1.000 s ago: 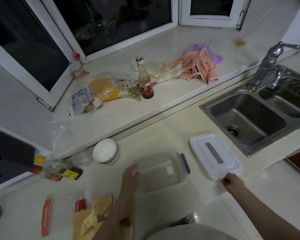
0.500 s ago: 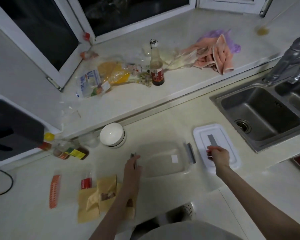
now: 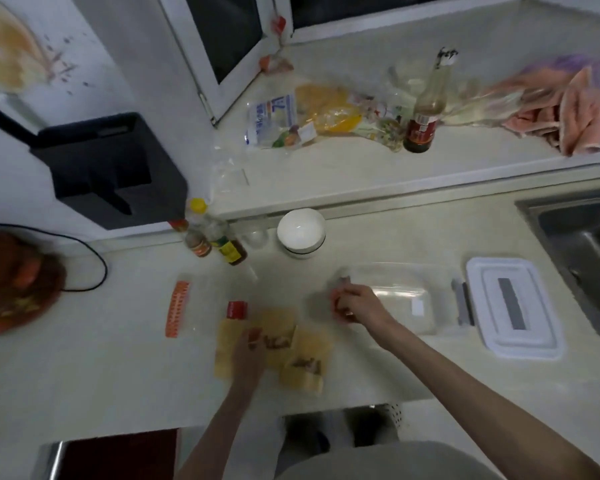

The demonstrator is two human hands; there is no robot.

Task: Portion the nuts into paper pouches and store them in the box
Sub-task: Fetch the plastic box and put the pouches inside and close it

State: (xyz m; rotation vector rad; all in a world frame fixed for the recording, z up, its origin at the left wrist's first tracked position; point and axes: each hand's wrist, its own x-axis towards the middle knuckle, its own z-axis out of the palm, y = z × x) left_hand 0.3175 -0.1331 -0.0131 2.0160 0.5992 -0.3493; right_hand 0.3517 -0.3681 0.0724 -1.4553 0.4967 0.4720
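Several yellow paper pouches [image 3: 281,327] lie on the counter near its front edge, and two show brown nuts in their openings. My left hand [image 3: 250,351] rests on them, fingertips on the middle pouch. The clear plastic box [image 3: 406,299] sits open to the right of the pouches. My right hand [image 3: 357,306] is at its left end, fingers curled over the rim. The image is blurred there. The box's white lid [image 3: 513,306] lies flat on the counter to the right of the box, with no hand on it.
A white bowl [image 3: 302,233] and small sauce bottles [image 3: 219,240] stand behind the box. An orange strip [image 3: 177,308] and a red-capped jar [image 3: 237,310] lie left of the pouches. The sink [image 3: 589,258] is at the right, a black block [image 3: 111,168] at the back left.
My right hand left the lid and came across to the box's left end. My left hand let go of the box and dropped onto the pouches. The view swung left.
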